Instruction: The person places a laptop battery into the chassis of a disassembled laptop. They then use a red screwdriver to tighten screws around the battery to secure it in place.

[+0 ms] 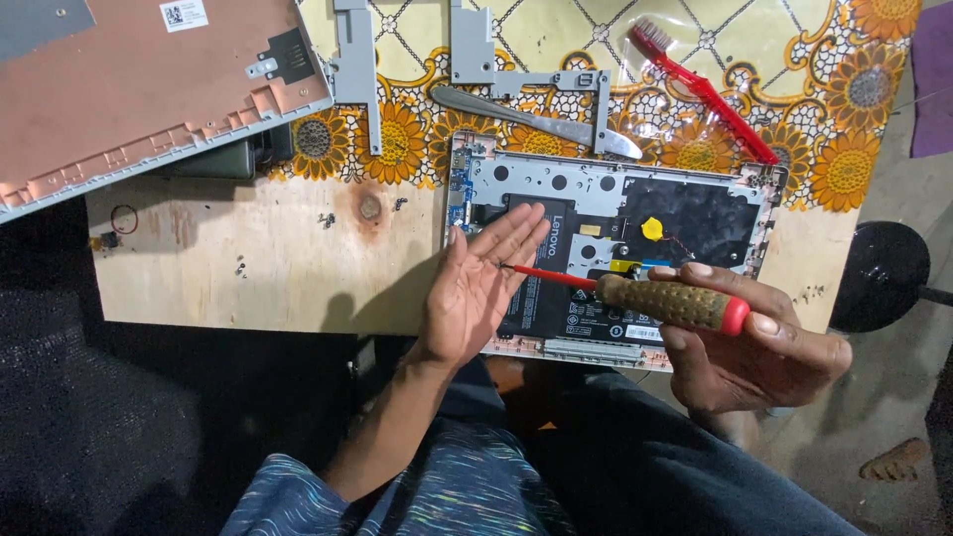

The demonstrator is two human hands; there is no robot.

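Where palm [475, 298] meets screwdriver [635, 295] — toothbrush [701, 87] beyond

laptop lid [139, 89] cut off by top-left edge; battery [541, 273] partly hidden behind left hand [476, 288]; loose screws [326, 220] too small to tell

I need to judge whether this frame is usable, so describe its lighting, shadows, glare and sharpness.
Head view: even light on the pale plywood board; the open left hand casts a soft shadow leftward onto it. Mild glare on the clear plastic over the yellow sunflower-patterned cloth. The red-shafted screwdriver with the brown grip in the right hand is sharp; the lower-left corner is dark.
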